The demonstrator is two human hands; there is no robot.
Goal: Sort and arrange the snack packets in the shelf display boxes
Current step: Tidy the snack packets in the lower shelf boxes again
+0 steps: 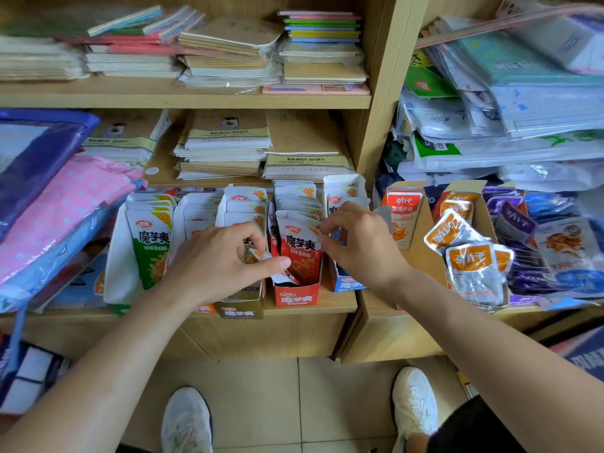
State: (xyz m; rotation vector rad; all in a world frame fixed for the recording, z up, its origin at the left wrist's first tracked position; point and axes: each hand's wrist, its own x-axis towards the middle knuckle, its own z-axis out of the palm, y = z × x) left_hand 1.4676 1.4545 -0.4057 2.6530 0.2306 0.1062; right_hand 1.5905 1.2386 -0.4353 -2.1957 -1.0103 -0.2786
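The middle display box (295, 294) stands at the front edge of the shelf (333, 305), its front packet (300, 253) upright inside. Another display box (242, 310) touches its left side, with a small packet (261, 255) above that one. A third box (346, 284) stands to its right. Stacked exercise books (225, 148) lie behind it. Far right, past the shelf upright (376, 125), lie loose snack packets (474, 269).

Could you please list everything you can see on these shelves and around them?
display boxes: at least five, green, orange, brown, red, blue, lower shelf
red packets: several, red, red box
green packets: several, green, leftmost box
loose packets: heap, orange, purple, blue, right shelf
notebooks: many stacks, beige and coloured, upper shelves
bag: one, pink dotted, left
shoes: two, white, floor
left hand: one, fingers pinch a brown packet over brown box
right hand: one, fingers curled at red packets' edge
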